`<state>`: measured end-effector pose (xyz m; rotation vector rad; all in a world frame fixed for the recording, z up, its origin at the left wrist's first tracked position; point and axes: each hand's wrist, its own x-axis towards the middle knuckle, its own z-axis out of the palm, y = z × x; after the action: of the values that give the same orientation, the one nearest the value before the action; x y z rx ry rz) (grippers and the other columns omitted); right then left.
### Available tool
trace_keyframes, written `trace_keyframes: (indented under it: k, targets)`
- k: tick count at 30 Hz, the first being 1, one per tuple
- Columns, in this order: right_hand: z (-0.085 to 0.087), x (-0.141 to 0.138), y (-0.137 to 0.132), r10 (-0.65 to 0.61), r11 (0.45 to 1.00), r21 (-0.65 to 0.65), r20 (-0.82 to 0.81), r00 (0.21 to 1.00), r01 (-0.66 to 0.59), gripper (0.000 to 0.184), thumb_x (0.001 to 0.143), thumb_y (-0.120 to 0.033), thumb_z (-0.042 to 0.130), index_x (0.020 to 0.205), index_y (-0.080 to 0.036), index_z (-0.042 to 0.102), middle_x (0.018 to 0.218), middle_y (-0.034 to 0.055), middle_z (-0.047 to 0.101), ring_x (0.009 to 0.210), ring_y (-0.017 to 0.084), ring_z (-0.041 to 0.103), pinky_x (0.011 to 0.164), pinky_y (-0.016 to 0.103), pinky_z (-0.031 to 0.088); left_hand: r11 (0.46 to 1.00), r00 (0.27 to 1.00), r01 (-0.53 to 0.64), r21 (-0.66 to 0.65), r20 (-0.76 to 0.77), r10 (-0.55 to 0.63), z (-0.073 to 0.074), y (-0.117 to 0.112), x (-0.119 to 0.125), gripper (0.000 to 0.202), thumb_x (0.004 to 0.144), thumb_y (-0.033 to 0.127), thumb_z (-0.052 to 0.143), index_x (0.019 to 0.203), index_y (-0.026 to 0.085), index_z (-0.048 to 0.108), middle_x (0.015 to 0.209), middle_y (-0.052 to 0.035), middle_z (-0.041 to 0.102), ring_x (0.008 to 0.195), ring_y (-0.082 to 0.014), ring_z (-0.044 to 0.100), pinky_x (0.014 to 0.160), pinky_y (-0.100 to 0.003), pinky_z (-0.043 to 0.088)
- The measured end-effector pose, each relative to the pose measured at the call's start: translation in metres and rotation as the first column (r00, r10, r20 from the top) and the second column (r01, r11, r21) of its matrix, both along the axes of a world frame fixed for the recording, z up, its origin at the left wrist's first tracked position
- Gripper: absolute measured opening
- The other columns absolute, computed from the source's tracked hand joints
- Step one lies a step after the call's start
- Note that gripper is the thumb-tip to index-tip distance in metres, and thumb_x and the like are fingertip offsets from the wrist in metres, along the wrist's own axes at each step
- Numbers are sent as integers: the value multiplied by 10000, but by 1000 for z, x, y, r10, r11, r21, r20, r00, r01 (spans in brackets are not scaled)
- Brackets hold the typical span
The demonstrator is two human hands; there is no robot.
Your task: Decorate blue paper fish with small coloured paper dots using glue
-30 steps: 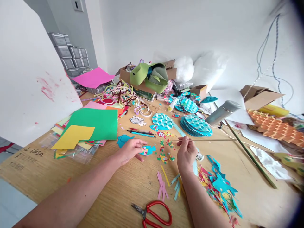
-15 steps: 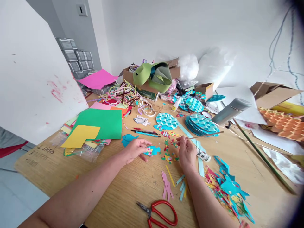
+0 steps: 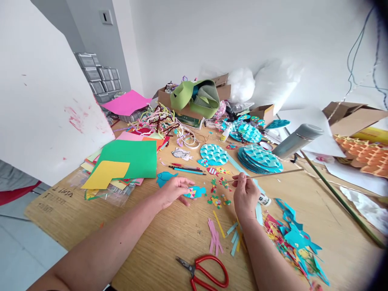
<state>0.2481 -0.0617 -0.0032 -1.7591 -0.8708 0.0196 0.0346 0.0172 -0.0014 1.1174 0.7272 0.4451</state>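
My left hand [image 3: 173, 191] holds a small blue paper fish [image 3: 197, 192] by its left end, its side covered with coloured triangles. In my right hand [image 3: 246, 199], thumb and fingers pinch a thin wooden stick [image 3: 277, 173], whose tip points left above small paper bits [image 3: 216, 201]. Just behind that hand lies a white tube [image 3: 264, 199], partly hidden. Another blue paper fish [image 3: 165, 178] rests beyond my left hand. Striped and yellow paper fish [image 3: 223, 171] lie past the paper bits.
Red-handled scissors [image 3: 209, 271] lie at the near edge beside pink paper strips [image 3: 214, 237]. Blue scraps [image 3: 300, 238] spread at right. Woven blue discs [image 3: 261, 157], a grey flask [image 3: 298, 140] and pens [image 3: 187, 169] stand or lie farther back. Green paper [image 3: 127, 157] is stacked at left.
My right hand, with the stick, has moved slightly right, so the stick's tip is farther from the fish. My left hand stays at the fish. The view has shifted slightly.
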Motion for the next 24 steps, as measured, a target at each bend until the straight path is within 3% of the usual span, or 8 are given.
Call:
trace_keyframes:
  k: [11, 19, 24]
  targets:
    - [3, 19, -1, -121, 992, 25, -4, 993, 121, 587, 859, -666, 336, 705, -170, 611, 559, 21, 558, 535, 155, 520, 555, 280, 364, 999, 999, 35, 10, -36, -35, 6, -1, -2, 413, 687, 206, 658, 1075, 88, 579, 957, -153, 678, 797, -246, 687, 480, -256, 538]
    - [-8, 25, 1, -44, 996, -70, 92, 995, 51, 580, 854, -661, 353, 672, -176, 615, 602, 50, 624, 541, 162, 529, 579, 287, 358, 999, 998, 49, 20, -26, -48, 3, 1, -3, 407, 696, 235, 676, 1069, 100, 587, 922, -140, 688, 791, -244, 690, 489, -258, 539]
    - [-11, 24, 2, -10, 998, -57, 49, 999, 13, 574, 848, -670, 362, 713, -174, 618, 636, 63, 657, 571, 175, 578, 616, 297, 397, 999, 999, 37, 16, -19, -37, 5, 0, -3, 408, 683, 222, 681, 1061, 100, 594, 947, -141, 685, 785, -236, 688, 494, -261, 541]
